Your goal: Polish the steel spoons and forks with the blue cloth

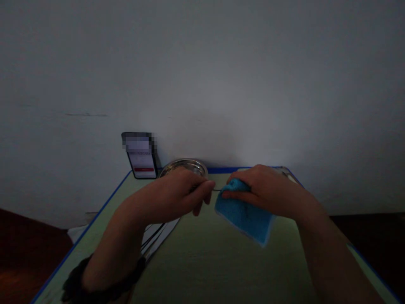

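Note:
My left hand [182,192] is closed in a pinch around a thin metal utensil handle [216,189], which runs to the right into a blue cloth [245,215]. My right hand [264,188] is closed on the top of that blue cloth, wrapped around the utensil's hidden end. The cloth hangs down below my right hand, above the pale green table [205,261]. A round steel bowl [186,165] sits just behind my left hand.
A phone [141,157] with a lit screen leans against the white wall at the table's back left. Dark cables [155,236] lie under my left forearm. The table has a blue edge [104,204]. The scene is dim.

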